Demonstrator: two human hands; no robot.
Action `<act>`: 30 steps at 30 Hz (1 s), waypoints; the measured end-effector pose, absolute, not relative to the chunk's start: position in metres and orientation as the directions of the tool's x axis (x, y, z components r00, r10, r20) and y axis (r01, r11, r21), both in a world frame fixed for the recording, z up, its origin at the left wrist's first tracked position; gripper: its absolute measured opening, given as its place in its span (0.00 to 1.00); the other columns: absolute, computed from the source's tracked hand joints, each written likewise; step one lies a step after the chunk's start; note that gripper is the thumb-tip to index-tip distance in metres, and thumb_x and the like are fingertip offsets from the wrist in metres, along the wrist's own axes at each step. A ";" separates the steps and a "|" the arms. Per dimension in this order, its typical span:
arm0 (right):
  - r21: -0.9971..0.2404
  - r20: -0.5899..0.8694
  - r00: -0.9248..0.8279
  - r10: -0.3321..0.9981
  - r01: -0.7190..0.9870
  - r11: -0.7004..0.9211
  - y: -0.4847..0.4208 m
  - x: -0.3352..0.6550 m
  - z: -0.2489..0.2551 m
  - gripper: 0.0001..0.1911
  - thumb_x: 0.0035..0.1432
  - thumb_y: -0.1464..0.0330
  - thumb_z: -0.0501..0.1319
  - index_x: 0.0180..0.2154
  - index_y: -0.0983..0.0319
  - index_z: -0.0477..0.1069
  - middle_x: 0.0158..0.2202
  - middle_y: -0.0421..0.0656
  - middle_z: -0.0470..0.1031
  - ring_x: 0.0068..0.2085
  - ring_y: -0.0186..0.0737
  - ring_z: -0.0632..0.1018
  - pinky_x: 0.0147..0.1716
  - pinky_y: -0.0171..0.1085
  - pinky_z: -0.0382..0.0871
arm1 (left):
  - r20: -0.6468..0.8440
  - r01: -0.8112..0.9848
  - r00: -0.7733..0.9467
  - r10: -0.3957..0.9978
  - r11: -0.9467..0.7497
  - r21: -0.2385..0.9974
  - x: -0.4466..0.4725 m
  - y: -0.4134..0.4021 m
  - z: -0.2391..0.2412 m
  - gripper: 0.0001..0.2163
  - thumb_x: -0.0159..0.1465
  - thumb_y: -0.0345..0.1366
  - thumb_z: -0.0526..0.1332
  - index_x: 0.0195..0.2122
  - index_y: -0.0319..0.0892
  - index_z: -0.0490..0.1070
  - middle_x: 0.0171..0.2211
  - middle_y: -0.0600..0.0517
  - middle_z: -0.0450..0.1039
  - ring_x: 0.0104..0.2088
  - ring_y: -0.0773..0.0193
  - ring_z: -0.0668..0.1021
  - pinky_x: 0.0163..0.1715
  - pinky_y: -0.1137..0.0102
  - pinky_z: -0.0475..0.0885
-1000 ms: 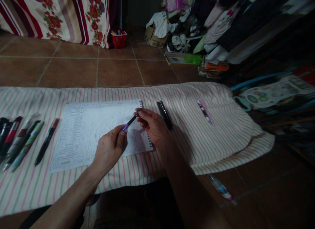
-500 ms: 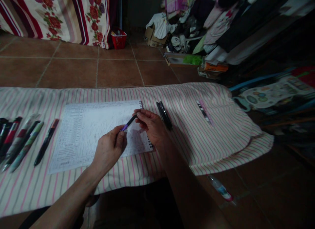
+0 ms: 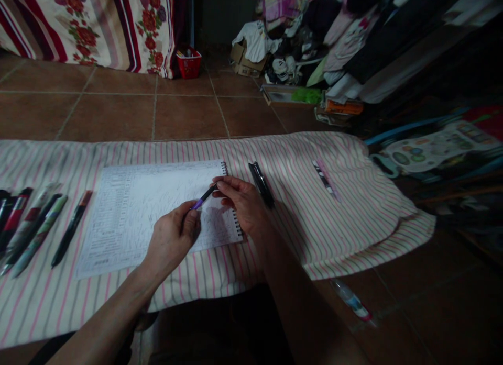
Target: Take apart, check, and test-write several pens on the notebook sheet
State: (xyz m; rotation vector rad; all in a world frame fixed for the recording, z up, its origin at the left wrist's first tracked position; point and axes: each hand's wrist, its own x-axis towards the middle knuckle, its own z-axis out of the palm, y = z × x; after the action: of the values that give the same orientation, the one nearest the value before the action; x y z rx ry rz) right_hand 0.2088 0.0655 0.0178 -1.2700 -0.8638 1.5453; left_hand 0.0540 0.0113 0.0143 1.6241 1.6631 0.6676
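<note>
A black and purple pen (image 3: 204, 197) is held slanted over the spiral notebook (image 3: 157, 197), whose page is covered in faint writing. My left hand (image 3: 173, 231) is closed on the pen's lower, purple end. The fingertips of my right hand (image 3: 239, 200) pinch its upper, dark end. Just right of the notebook's spiral lie black pens (image 3: 261, 184), close together. Left of the notebook rests a dark pen with an orange-brown end (image 3: 72, 229).
Several pens (image 3: 33, 229) lie side by side at the far left of the striped cloth (image 3: 353, 213). A black-and-white pen (image 3: 323, 179) with a pink strip sits to the right. On the tiled floor are a plastic bottle (image 3: 352, 301), a red basket (image 3: 189, 64) and piled clothes.
Hardly anything differs. Both hands keep hold of the pen in the same pose, and the whole view has shifted very slightly.
</note>
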 end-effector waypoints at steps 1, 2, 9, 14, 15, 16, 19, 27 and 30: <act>-0.924 -0.320 -0.038 0.947 -0.209 -0.321 0.065 0.209 0.018 0.08 0.46 0.65 0.66 0.32 0.59 0.77 0.30 0.39 0.77 0.28 0.30 0.77 0.24 0.29 0.61 | -0.125 0.628 0.041 0.991 0.072 0.775 0.054 0.011 0.013 0.18 0.65 0.40 0.48 0.48 0.36 0.70 0.23 0.50 0.74 0.21 0.64 0.74 0.23 0.70 0.68; -0.927 -0.316 -0.037 0.948 -0.203 -0.317 0.065 0.210 0.018 0.08 0.46 0.65 0.66 0.32 0.59 0.77 0.30 0.38 0.77 0.29 0.30 0.77 0.24 0.29 0.61 | -0.119 0.630 0.043 0.992 0.065 0.774 0.054 0.011 0.012 0.18 0.65 0.40 0.48 0.48 0.36 0.70 0.23 0.49 0.75 0.21 0.64 0.74 0.23 0.70 0.68; -0.918 -0.332 -0.023 0.943 -0.220 -0.329 0.065 0.210 0.018 0.07 0.45 0.68 0.66 0.31 0.60 0.77 0.28 0.38 0.77 0.27 0.29 0.76 0.24 0.28 0.61 | -0.112 0.622 0.053 0.992 0.055 0.781 0.053 0.011 0.010 0.18 0.65 0.41 0.48 0.48 0.36 0.70 0.24 0.49 0.75 0.22 0.64 0.75 0.24 0.70 0.68; -0.920 -0.329 -0.037 0.943 -0.213 -0.329 0.065 0.210 0.019 0.09 0.43 0.68 0.68 0.31 0.61 0.76 0.27 0.38 0.77 0.27 0.29 0.76 0.22 0.28 0.61 | -0.025 0.703 0.058 0.998 -0.023 0.710 0.051 0.013 0.012 0.18 0.65 0.40 0.48 0.47 0.38 0.71 0.28 0.47 0.77 0.28 0.60 0.78 0.29 0.67 0.70; -0.919 -0.332 -0.039 0.942 -0.212 -0.333 0.065 0.210 0.019 0.08 0.43 0.68 0.68 0.30 0.61 0.76 0.26 0.38 0.77 0.26 0.29 0.76 0.21 0.27 0.61 | -0.006 0.714 0.058 0.998 -0.037 0.699 0.051 0.013 0.012 0.18 0.65 0.40 0.48 0.46 0.38 0.72 0.29 0.47 0.78 0.28 0.60 0.78 0.29 0.67 0.71; -0.918 -0.336 -0.041 0.941 -0.212 -0.336 0.065 0.211 0.019 0.08 0.43 0.68 0.68 0.30 0.61 0.76 0.26 0.38 0.76 0.26 0.29 0.76 0.21 0.27 0.61 | 0.006 0.719 0.058 0.998 -0.046 0.693 0.050 0.014 0.012 0.18 0.64 0.40 0.49 0.46 0.38 0.72 0.29 0.47 0.78 0.29 0.59 0.78 0.30 0.67 0.71; -0.918 -0.337 -0.050 0.940 -0.206 -0.339 0.065 0.211 0.019 0.08 0.43 0.67 0.68 0.30 0.61 0.76 0.25 0.38 0.76 0.26 0.30 0.76 0.21 0.28 0.61 | 0.006 0.715 0.063 0.998 -0.050 0.697 0.049 0.014 0.012 0.18 0.64 0.40 0.49 0.46 0.38 0.73 0.29 0.47 0.78 0.28 0.60 0.78 0.29 0.67 0.71; -0.929 -0.314 -0.104 0.944 -0.168 -0.328 0.065 0.216 0.023 0.09 0.43 0.65 0.68 0.30 0.61 0.76 0.26 0.39 0.76 0.28 0.30 0.76 0.23 0.28 0.61 | -0.039 0.629 0.120 0.992 -0.046 0.776 0.049 0.010 0.012 0.17 0.66 0.41 0.48 0.45 0.38 0.71 0.22 0.52 0.74 0.23 0.64 0.76 0.24 0.71 0.70; -0.934 -0.291 -0.129 0.948 -0.175 -0.311 0.064 0.219 0.022 0.10 0.43 0.64 0.68 0.30 0.61 0.76 0.27 0.38 0.76 0.28 0.30 0.76 0.23 0.28 0.62 | -0.009 0.644 0.137 0.991 -0.082 0.760 0.049 0.010 0.012 0.18 0.66 0.41 0.47 0.45 0.37 0.72 0.23 0.51 0.76 0.25 0.63 0.78 0.27 0.70 0.71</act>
State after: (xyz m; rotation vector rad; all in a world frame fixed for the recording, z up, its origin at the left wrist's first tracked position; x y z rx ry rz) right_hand 0.2186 0.0643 0.0223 -1.2285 -0.9728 1.5948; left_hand 0.0489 0.0103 0.0116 1.7976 1.5735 0.7150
